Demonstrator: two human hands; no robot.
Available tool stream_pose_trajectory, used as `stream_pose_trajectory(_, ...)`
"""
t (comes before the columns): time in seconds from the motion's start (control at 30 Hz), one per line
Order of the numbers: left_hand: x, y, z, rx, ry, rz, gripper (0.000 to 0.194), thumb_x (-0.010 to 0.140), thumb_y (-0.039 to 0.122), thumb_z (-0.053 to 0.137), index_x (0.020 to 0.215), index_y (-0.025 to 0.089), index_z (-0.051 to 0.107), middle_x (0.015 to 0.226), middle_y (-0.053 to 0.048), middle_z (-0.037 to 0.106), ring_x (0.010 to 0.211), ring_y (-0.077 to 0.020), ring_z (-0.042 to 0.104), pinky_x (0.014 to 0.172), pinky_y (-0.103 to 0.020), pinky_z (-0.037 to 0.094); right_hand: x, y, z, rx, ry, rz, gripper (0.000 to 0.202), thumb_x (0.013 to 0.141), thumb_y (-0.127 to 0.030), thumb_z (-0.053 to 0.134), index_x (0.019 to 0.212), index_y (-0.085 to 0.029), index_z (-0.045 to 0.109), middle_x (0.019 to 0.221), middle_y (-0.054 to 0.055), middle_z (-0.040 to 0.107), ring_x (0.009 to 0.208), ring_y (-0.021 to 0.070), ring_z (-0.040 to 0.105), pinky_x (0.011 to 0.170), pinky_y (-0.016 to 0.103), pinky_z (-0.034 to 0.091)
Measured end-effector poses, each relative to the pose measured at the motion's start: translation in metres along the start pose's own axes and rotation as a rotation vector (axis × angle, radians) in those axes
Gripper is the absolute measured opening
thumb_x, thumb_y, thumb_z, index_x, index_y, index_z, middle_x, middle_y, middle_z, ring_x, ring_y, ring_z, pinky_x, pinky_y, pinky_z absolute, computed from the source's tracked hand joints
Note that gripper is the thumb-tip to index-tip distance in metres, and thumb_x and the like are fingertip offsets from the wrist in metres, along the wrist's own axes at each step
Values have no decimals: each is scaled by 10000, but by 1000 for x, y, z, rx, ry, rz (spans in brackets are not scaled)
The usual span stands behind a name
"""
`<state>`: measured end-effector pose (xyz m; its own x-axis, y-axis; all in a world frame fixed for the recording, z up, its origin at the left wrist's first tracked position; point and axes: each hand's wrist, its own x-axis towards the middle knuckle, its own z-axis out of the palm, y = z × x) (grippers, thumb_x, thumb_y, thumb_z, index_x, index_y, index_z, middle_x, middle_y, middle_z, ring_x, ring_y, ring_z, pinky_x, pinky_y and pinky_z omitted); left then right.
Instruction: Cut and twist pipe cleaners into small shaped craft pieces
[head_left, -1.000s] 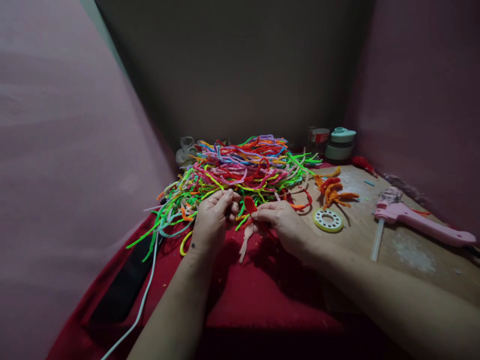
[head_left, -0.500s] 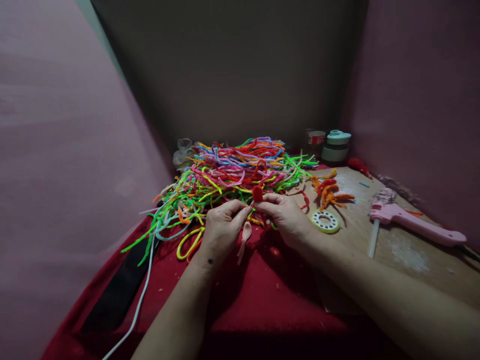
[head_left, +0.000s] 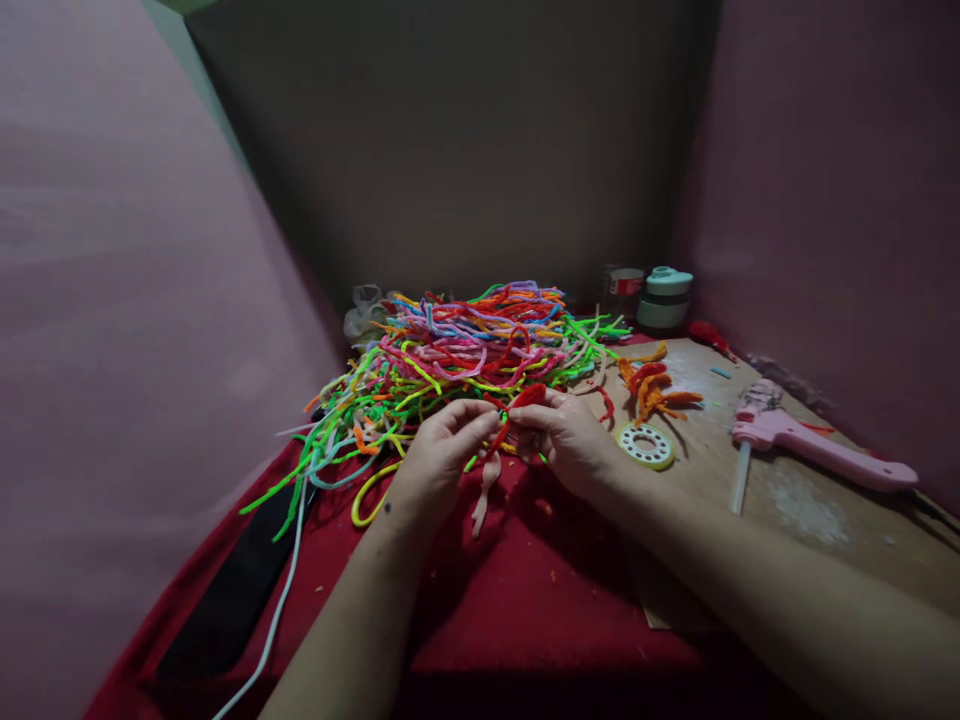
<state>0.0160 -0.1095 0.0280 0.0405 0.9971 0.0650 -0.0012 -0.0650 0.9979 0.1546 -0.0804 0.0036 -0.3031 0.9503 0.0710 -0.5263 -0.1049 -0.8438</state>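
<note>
Between my fingers is a red fuzzy pipe cleaner (head_left: 529, 396) bent into a flat loop, with a bit of green at its base. My right hand (head_left: 566, 440) pinches it near the loop. Closed fingertips of my left hand (head_left: 450, 445) meet it from the other side, at the red strand. Below the fingers hangs a pale pink twisted piece (head_left: 484, 495); what it is attached to is hidden. Just behind the hands lies a big tangled heap of coloured pipe cleaners (head_left: 465, 345).
To the right, a brown board (head_left: 772, 560) carries a pink hot glue gun (head_left: 810, 440), a yellow-edged tape roll (head_left: 645, 446) and orange pipe cleaner pieces (head_left: 660, 393). A lidded jar (head_left: 665, 298) stands behind. A white cable (head_left: 289, 585) and a black strip (head_left: 225, 600) lie left on red cloth (head_left: 525, 610).
The red loop has turned from upright to leaning right, and a red strand now shows between my hands. The pale pink piece has swung slightly. The view has shifted a little.
</note>
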Motion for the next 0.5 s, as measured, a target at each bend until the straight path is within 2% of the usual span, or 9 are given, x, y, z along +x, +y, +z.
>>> stream_pose_trajectory(0.03, 0, -1, 1, -8, -56, -29, 256, 679, 332, 660, 851, 152, 602, 713, -10, 611, 583, -96, 541, 571, -218, 412, 0, 0, 0, -14, -11, -6, 104, 593, -168, 617, 636, -157, 522, 498, -47, 502, 403, 73, 412, 386, 218, 297)
stream_pose_trajectory(0.1, -1, -1, 2, 15, -96, -48, 224, 672, 297, 668, 809, 136, 596, 639, 2, 591, 518, -86, 515, 534, -216, 397, -1, -1, 1, -45, -21, -7, 76, 599, -158, 602, 617, -154, 528, 486, -43, 500, 396, 75, 411, 383, 221, 297)
stream_pose_trajectory(0.33, -2, 3, 0, 50, -86, -45, 149, 689, 255, 642, 754, 143, 569, 576, 28, 560, 456, -74, 486, 498, -215, 378, -2, -5, 2, -44, -9, 53, 62, 600, -188, 593, 625, -139, 564, 523, -9, 540, 433, 84, 438, 411, 225, 319)
stream_pose_trajectory(0.5, -2, 2, 0, 32, -88, -58, 176, 681, 279, 651, 757, 137, 578, 580, 19, 568, 458, -77, 486, 494, -212, 371, -2, -5, 1, -71, 0, 7, 132, 620, -248, 630, 671, -147, 563, 535, -26, 530, 442, 80, 434, 419, 220, 310)
